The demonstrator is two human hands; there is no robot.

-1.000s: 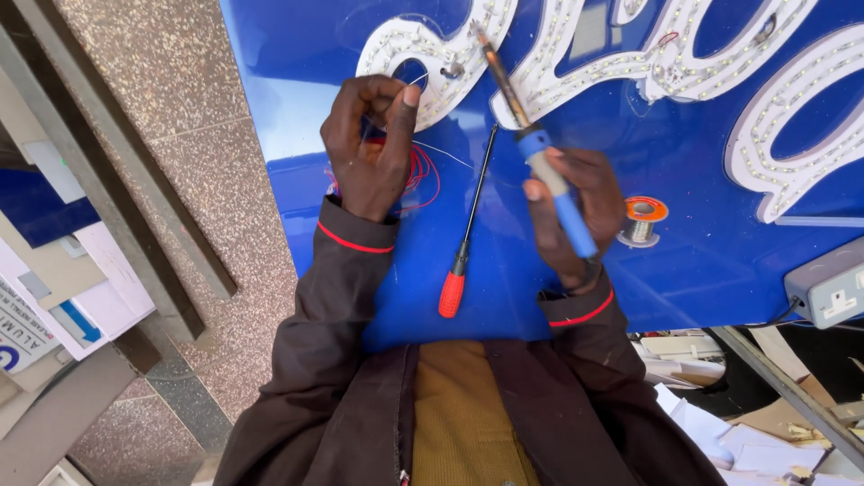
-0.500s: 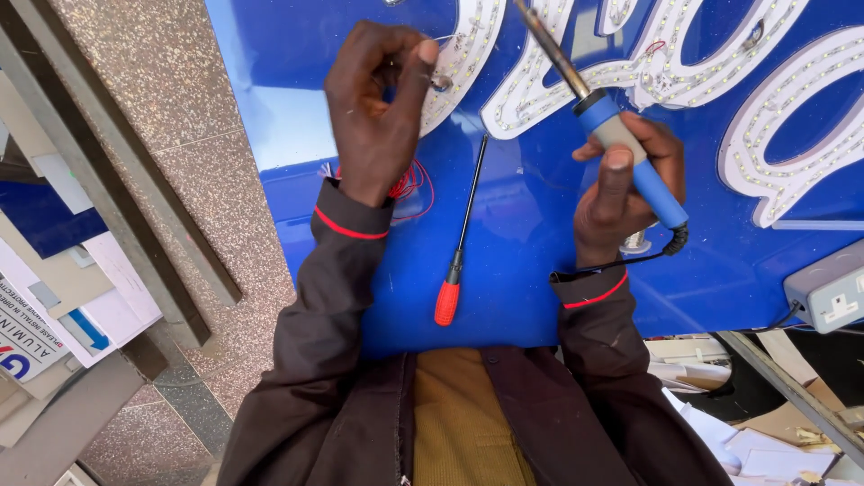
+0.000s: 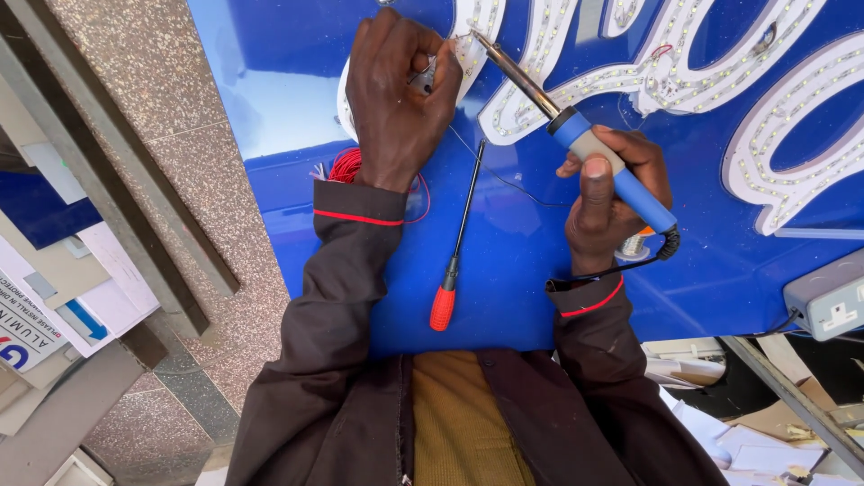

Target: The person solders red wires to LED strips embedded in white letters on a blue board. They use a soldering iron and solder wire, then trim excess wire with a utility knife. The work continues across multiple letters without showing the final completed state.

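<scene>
My right hand (image 3: pixel 605 200) grips a soldering iron (image 3: pixel 576 135) by its blue and grey handle, its metal tip pointing up-left at the edge of a white lettered strip dotted with small lights (image 3: pixel 621 76). My left hand (image 3: pixel 396 99) is closed over something small and grey right at that tip; what it holds is mostly hidden by the fingers. Both hands rest over a large blue sign panel (image 3: pixel 504 279). A coil of red wire (image 3: pixel 346 166) lies just under my left wrist.
A red-handled screwdriver (image 3: pixel 454 247) lies on the panel between my arms. A solder spool (image 3: pixel 634 245) peeks out behind my right hand. A grey socket box (image 3: pixel 832 306) sits at the right edge. Speckled stone floor (image 3: pixel 153 99), metal bars and printed sheets lie left.
Both hands have moved up the panel toward the white lettering. The iron's tip has swung left and now meets my left hand's fingers.
</scene>
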